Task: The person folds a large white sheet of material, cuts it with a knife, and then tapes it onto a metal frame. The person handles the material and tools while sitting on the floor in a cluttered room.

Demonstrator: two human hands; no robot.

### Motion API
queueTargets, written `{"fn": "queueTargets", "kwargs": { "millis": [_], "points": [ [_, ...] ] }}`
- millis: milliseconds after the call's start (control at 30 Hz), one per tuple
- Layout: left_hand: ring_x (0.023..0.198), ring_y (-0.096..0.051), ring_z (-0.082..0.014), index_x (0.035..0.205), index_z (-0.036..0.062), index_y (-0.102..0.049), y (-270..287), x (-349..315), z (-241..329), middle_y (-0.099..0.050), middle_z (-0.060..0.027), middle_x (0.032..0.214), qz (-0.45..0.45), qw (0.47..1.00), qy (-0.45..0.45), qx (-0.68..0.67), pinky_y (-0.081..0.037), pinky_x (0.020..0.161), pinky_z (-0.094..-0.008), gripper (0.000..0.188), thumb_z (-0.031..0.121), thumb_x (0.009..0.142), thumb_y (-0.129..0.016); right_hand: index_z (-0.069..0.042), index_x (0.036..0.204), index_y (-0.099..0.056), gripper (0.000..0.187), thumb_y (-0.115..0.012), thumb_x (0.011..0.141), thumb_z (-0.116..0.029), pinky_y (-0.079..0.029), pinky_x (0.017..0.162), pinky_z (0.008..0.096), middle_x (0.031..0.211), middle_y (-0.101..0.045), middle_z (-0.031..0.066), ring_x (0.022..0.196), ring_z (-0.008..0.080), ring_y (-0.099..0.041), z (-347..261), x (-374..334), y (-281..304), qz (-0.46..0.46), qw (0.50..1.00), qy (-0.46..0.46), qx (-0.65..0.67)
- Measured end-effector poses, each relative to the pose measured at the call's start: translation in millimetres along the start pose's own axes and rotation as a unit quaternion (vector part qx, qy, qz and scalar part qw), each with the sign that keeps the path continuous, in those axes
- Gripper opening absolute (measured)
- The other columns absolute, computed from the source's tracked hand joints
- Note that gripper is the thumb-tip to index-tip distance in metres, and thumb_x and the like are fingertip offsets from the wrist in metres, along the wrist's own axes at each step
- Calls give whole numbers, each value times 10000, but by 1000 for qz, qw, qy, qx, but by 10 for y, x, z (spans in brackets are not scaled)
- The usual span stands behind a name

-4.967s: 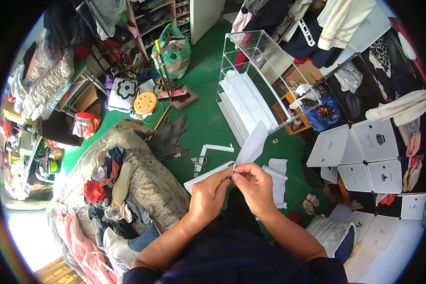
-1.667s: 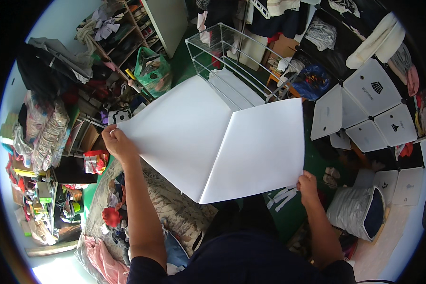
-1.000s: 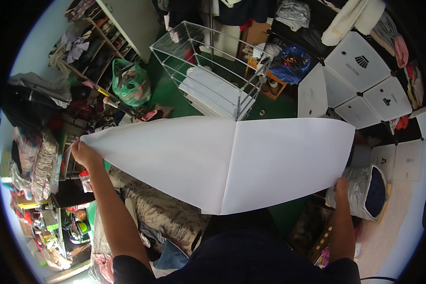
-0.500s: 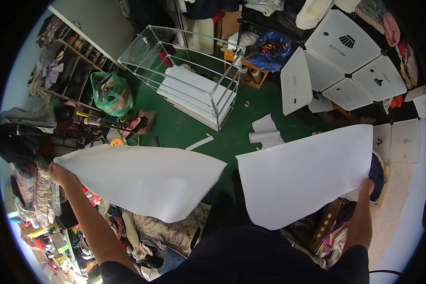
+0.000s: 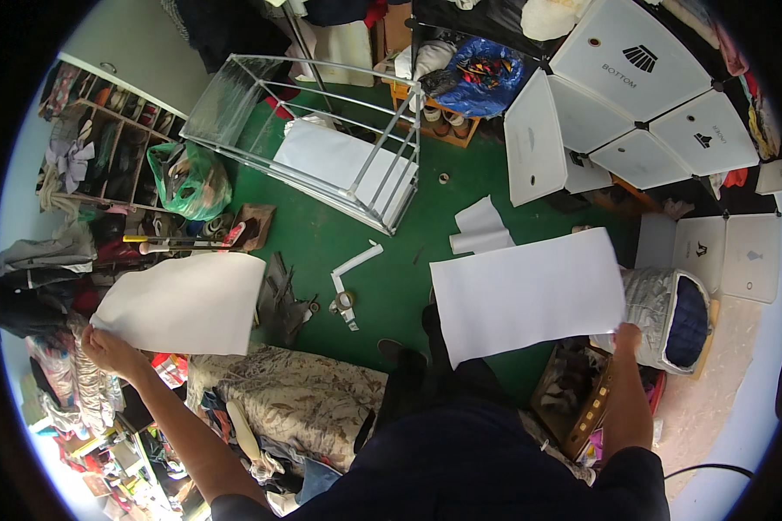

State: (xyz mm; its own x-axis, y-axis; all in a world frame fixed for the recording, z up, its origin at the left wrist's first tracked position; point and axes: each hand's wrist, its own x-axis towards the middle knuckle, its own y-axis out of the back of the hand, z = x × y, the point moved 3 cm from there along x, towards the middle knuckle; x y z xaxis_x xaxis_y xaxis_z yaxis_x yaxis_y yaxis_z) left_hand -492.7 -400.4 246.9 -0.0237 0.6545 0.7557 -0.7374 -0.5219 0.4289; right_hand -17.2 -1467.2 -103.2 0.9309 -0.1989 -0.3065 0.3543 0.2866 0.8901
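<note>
My left hand (image 5: 113,352) is out at the far left, its fingers closed on the lower left corner of a white sheet (image 5: 183,300). That sheet is stiff, slightly curved and held out above the floor. On the other side, my right hand (image 5: 627,339) pinches the lower right corner of a second white sheet (image 5: 530,291), which stretches leftward in front of my legs. The two sheets are well apart. Between them on the green floor lie a roll of tape (image 5: 344,300) and a white strip (image 5: 356,260). A curled white piece (image 5: 480,227) rests just beyond the right sheet.
Ahead stands a grey metal rack frame (image 5: 356,185) over a stack of white boards (image 5: 339,156). A green plastic bag (image 5: 190,181) and shoe shelves (image 5: 118,148) are at the left. White cube cabinets (image 5: 630,61) stand at the right, near an open wooden drawer (image 5: 592,408).
The left sheet has swung left, away from the middle, and shows smaller. My right hand and its sheet have moved inward to the left. The tape roll on the floor has come into view.
</note>
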Motion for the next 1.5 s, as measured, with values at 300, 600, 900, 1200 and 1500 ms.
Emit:
{"fn": "queueTargets", "kwargs": {
  "millis": [300,600,900,1200,1500],
  "points": [
    [956,-615,-233,1226,-33,-607,133,-228,619,-621,-152,1131,6,1000,-9,-10,-528,850,-371,334,234,1056,-498,-99,577,-599,321,-667,890,-123,-462,425,365,550,-579,38,499,189,-589,-1661,-580,-147,-74,692,-339,633],
    [967,-625,-216,1209,-46,-599,298,-581,1118,-642,-142,1129,-21,999,21,31,-524,858,-336,291,181,1081,-470,-35,672,-552,243,-535,911,-73,-406,361,383,642,-617,111,443,216,-569,-2423,-443,-574,-301,876,-70,369],
    [719,-428,-68,1110,26,-579,425,-1486,1520,-497,8,852,-73,985,103,-120,-348,615,-231,111,91,1071,-498,-20,1052,-667,303,-697,987,-315,-588,716,296,964,-735,83,831,155,-719,-4178,-1468,1358,-491,700,246,456],
    [745,-645,-250,973,21,-573,356,-2590,1948,-654,-118,875,-238,946,2,-220,-552,662,-361,180,-148,910,-568,-11,1437,-454,600,-663,1015,-384,-552,998,445,1323,-628,178,1205,302,-647,-5468,-3416,3092,-673,478,265,498],
    [891,-735,-320,1052,44,-642,486,-3098,1892,-697,-154,1084,-412,827,-139,-356,-616,728,-384,246,28,811,-684,-94,1429,-501,583,-623,1001,-471,-530,923,496,1296,-640,135,1140,278,-645,-5625,-3759,2898,-659,520,169,515]
  ]
}}
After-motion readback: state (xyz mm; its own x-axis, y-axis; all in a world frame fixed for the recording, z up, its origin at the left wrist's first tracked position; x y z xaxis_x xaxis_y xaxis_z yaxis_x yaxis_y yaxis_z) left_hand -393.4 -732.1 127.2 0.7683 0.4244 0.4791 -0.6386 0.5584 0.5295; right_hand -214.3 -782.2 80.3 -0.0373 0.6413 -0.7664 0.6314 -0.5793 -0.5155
